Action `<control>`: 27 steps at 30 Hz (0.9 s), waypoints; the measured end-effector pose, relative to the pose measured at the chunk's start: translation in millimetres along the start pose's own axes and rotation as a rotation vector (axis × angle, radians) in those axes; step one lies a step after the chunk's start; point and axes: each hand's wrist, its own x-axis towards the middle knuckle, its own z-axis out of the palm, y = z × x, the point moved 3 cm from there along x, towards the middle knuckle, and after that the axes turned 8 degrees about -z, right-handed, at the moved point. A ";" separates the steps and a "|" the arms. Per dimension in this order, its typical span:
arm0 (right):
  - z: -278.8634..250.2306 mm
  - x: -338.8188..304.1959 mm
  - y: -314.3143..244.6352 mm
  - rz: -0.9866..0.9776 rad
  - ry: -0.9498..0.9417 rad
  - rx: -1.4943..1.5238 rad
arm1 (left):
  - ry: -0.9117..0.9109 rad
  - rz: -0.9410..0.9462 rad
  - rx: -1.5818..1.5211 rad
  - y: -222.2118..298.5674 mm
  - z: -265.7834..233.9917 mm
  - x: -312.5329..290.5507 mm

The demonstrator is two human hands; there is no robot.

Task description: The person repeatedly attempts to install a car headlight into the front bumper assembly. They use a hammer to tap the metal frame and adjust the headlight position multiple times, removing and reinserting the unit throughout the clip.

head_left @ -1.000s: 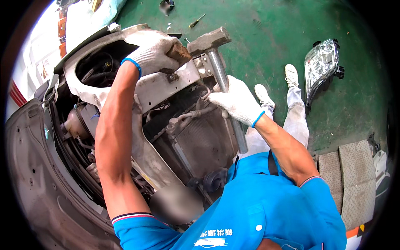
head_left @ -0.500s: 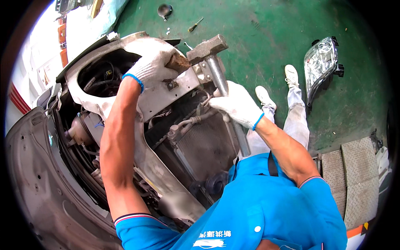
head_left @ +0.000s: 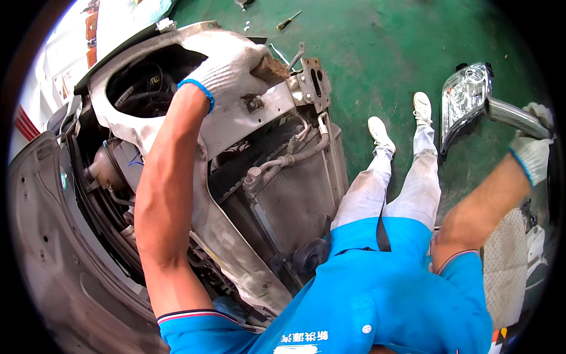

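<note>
Gloved in white knit with a blue cuff, my left hand [head_left: 227, 71] is closed on a rough brown block [head_left: 271, 71]. It holds the block against the bare metal front panel [head_left: 233, 131] of a car, beside a bracket with holes [head_left: 316, 84]. My right hand [head_left: 532, 154], gloved the same way, is out at the far right edge, wrapped round a hammer [head_left: 516, 117]. The hammer's grey metal shaft shows, reaching over the headlight's edge in the picture; its head is hard to make out at the dark rim.
Below the panel is the radiator [head_left: 289, 206] with pipes. The raised hood [head_left: 65, 248] is at the left. A loose headlight [head_left: 466, 100] lies on the green floor [head_left: 365, 53], with a screwdriver [head_left: 289, 20] farther off. Metal tread plates [head_left: 505, 265] are at the lower right.
My right hand has swung the hammer away from the bracket, out to the far right. My left hand keeps the block on the panel. The view has shifted slightly.
</note>
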 end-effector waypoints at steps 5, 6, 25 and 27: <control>130.8 -151.5 9.8 0.421 -0.168 0.179 | -0.002 0.021 0.151 3.0 0.2 7.6; 139.0 -163.0 9.5 0.626 -0.229 0.226 | -0.004 0.003 0.228 2.6 5.0 8.2; 88.2 -182.7 55.3 0.859 -0.248 -0.058 | 0.021 -0.062 -0.002 7.5 -6.8 -0.7; 92.7 -182.8 48.7 0.834 -0.285 -0.084 | 0.047 -0.053 0.052 8.1 -5.4 -1.2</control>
